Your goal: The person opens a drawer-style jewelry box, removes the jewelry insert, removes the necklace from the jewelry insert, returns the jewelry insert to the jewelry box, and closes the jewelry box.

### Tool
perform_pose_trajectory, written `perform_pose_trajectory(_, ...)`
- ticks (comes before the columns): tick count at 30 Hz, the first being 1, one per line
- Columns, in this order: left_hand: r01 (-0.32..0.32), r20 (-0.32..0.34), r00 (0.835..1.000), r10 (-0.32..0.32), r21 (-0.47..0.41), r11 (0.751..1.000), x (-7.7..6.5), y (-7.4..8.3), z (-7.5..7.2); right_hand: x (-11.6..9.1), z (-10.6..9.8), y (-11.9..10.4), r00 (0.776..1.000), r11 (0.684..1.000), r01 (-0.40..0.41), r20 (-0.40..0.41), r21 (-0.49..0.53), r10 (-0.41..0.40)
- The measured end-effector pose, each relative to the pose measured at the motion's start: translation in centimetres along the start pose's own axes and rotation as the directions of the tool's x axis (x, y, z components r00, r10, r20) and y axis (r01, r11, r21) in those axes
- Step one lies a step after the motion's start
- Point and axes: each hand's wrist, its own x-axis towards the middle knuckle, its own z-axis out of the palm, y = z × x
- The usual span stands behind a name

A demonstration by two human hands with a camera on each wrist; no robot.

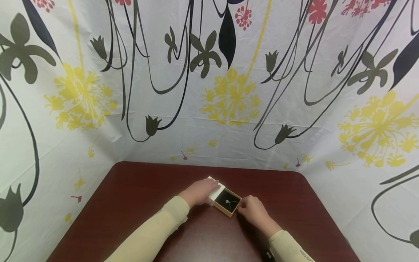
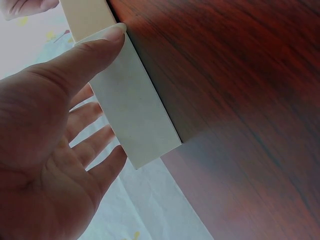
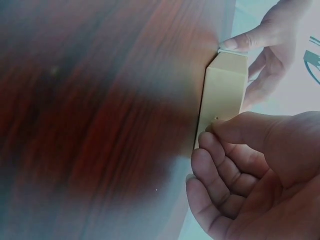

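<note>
On the table lies a jewelry box, its tan drawer [image 1: 223,210] slid part way out of a white sleeve [image 1: 216,193]. A necklace [image 1: 228,201] with a small pendant rests on the drawer's black lining. My left hand [image 1: 201,191] grips the sleeve, thumb [image 2: 102,50] along the near side and fingers behind it. At the drawer's outer end is my right hand [image 1: 253,210], fingers curled. Its thumb and forefinger pinch together right beside a small hole [image 3: 216,118] in the end panel; what lies between these fingertips is hidden.
The dark red-brown wooden table [image 1: 147,182] has rounded far corners. White cloth [image 1: 183,145] printed with flowers and stems hangs behind it and along both sides. Beside the right sleeve cuff, a small black object [image 1: 269,254] shows at the lower edge of the head view.
</note>
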Motion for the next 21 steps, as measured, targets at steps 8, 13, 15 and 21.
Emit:
perform_pose_trajectory(8,0.004,0.002,1.0,-0.004,0.0,1.0,0.1,-0.11,0.22,-0.19,-0.13,0.09,1.0,1.0,-0.018,0.004,0.002,0.018)
perform_pose_trajectory(13,0.012,0.011,1.0,-0.012,-0.002,1.0,0.17,-0.19,0.34,-0.27,-0.31,0.0,1.0,1.0,-0.02,0.0,0.004,0.02)
perform_pose_trajectory(15,0.011,0.012,1.0,-0.011,-0.006,1.0,0.15,-0.18,0.34,-0.3,-0.35,-0.03,1.0,1.0,-0.021,-0.001,0.003,0.021)
perform_pose_trajectory(21,0.01,0.013,1.0,-0.01,-0.011,1.0,0.07,-0.12,0.36,-0.37,-0.28,0.1,1.0,1.0,-0.027,0.0,-0.001,0.027)
